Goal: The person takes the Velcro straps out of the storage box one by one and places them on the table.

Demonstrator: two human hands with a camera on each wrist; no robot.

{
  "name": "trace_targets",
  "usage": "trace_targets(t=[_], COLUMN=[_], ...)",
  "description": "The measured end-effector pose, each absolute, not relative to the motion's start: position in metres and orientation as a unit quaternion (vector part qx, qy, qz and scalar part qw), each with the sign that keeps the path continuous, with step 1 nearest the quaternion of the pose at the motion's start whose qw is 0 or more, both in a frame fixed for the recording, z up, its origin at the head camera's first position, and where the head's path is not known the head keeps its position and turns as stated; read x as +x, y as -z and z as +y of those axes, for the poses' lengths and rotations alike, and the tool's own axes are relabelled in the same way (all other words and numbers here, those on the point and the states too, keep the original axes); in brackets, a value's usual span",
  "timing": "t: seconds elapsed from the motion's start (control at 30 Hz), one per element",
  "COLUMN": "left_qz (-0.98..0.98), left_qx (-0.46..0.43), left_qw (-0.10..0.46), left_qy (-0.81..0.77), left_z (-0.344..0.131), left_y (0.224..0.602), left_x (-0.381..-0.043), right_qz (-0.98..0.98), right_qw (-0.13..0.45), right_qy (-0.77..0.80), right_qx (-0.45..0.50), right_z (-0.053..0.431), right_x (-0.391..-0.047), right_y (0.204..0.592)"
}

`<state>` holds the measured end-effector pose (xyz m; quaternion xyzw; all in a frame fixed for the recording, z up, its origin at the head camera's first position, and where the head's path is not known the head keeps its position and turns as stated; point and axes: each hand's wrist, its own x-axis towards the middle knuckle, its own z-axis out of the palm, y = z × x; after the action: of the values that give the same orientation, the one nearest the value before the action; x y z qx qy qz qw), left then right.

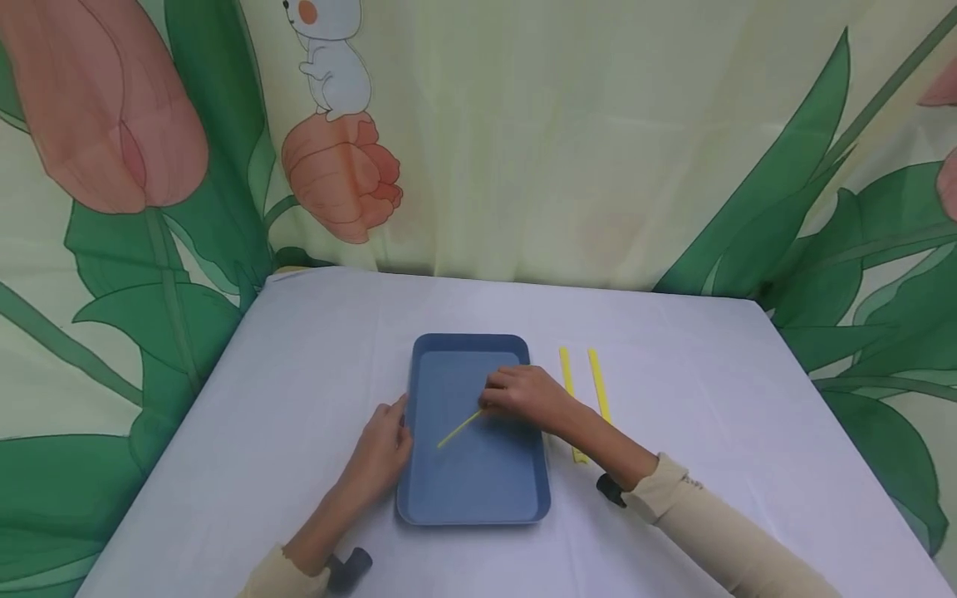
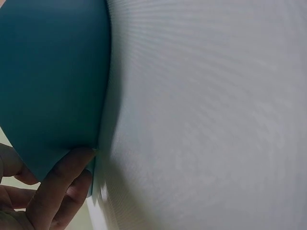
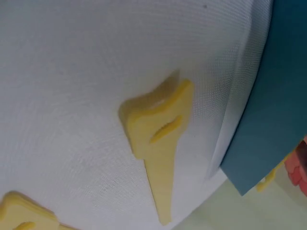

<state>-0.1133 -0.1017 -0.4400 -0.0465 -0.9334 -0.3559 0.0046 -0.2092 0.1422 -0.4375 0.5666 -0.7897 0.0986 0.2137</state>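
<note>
A blue rectangular tray (image 1: 478,497) lies on the white-covered table. At its left side, my left hand (image 1: 380,448) grips the rim; in the left wrist view the fingers (image 2: 60,184) lie against the outer wall. My right hand (image 1: 523,394) is over the tray's upper right part and pinches a thin yellow toy saw (image 1: 459,429), which slants down to the left above the tray floor. Two more flat yellow saws lie right of the tray, one nearer (image 1: 565,367) and one farther out (image 1: 600,382). The right wrist view shows the slotted handle of one yellow saw (image 3: 160,139).
White cloth (image 1: 321,349) covers the table. A curtain (image 1: 523,149) printed with tulips and a white animal hangs behind it. Dark wrist devices show under both forearms, and the right forearm crosses over the yellow saws.
</note>
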Motion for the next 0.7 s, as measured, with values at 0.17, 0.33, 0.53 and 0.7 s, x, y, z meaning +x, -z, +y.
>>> trace_targets(t=[0.17,0.33,0.53,0.7], left_qz=[-0.932,-0.934,-0.934,-0.932], left_qx=[-0.042,-0.041,-0.049,-0.056], left_qw=[0.002,0.000,0.005,0.012], left_qy=[0.359,0.354,0.355,0.358], left_z=[-0.102,-0.102,-0.101,-0.101], left_y=[0.439,0.438,0.438,0.439], left_x=[-0.113,-0.114,-0.114,-0.114], right_qz=[-0.768,-0.752,-0.752,-0.758], right_qw=[0.243,0.271,0.282,0.278], right_qy=[-0.111,-0.126,-0.135,-0.134], right_qx=[0.581,0.588,0.580,0.575], right_z=[0.142,0.144,0.151,0.157], right_x=[-0.210,-0.210,-0.211,-0.212], right_y=[0.435,0.430,0.425,0.423])
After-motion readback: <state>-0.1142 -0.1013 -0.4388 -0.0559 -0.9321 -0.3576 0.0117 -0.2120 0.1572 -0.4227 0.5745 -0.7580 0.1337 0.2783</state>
